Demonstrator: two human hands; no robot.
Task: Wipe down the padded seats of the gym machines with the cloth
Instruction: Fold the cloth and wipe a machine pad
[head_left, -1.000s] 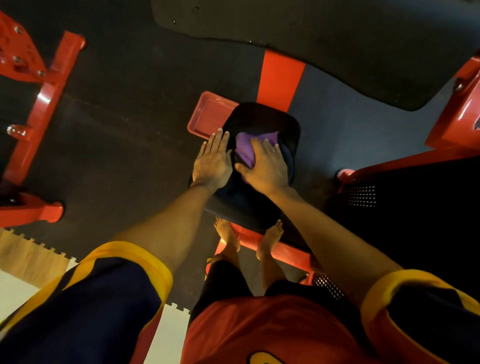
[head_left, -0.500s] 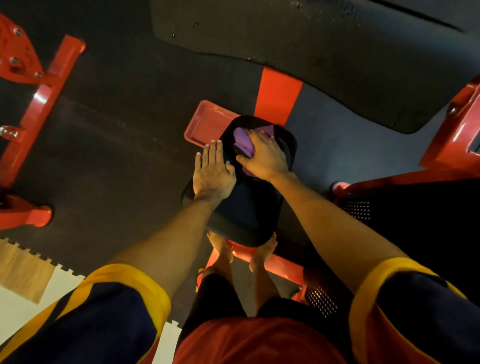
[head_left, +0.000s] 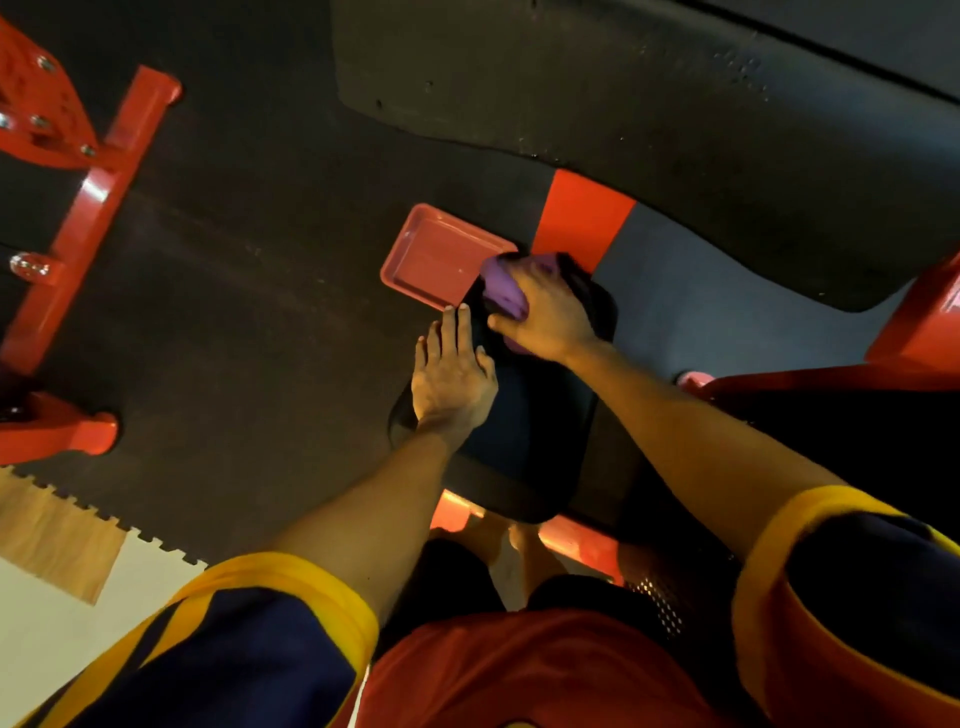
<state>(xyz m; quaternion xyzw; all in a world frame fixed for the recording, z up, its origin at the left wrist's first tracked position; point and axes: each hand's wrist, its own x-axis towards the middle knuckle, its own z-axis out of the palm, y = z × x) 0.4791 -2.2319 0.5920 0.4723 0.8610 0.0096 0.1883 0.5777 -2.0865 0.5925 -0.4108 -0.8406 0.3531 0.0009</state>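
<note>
Cloth (head_left: 500, 295) is the purple one, sitting at the top end of the black seat (head_left: 535, 415), pretty much dead centre of the frame. Right hand (head_left: 551, 318) is palm-down on top of it, pressing it into the pad. The fingers lie over the cloth, only a bit bent, and the thumb sticks out toward the left. Left hand (head_left: 453, 375) is flat on the seat's left edge just below and left of the cloth, fingers straight and close together, holding nothing.

A red tray (head_left: 434, 252) sits on the floor right at the seat's upper left corner, and a red bar (head_left: 583, 215) runs up from behind the seat. There's a red frame (head_left: 98, 197) at the upper left and a big dark mat (head_left: 623, 83) across the top. Bare feet (head_left: 511, 551) show below the seat.
</note>
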